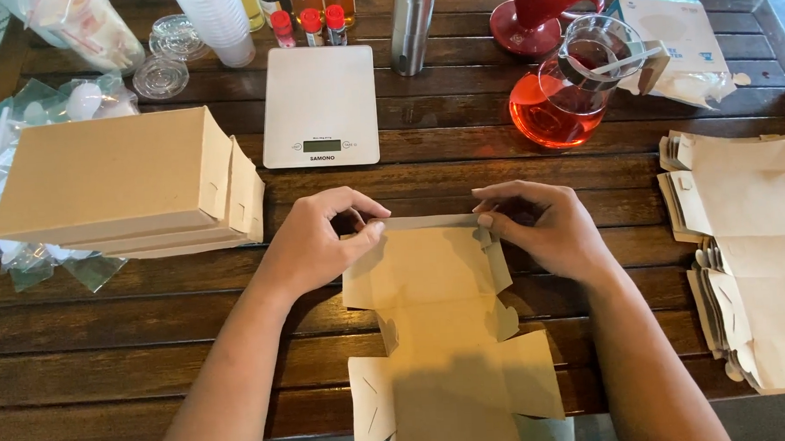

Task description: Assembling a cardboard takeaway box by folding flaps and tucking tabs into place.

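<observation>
Right now your left hand (318, 241) and right hand (538, 227) both pinch the far edge of a flat brown cardboard box blank (441, 333), fingers closed narrow on the folded strip that runs between them. That blank lies in the middle of the dark wooden table (151, 346), and its near flaps hang past the near table edge toward you. To your left, a stack of folded brown boxes (122, 184) sits well apart from your left hand, with bare planks between. To your right, a pile of unfolded blanks (751, 249) lies close to the right table edge, near your right forearm. Far of your hands, a white kitchen scale (319, 105) sits just beyond the blank's far edge, and a glass jug of red liquid (563, 94) stands farther right.
</observation>
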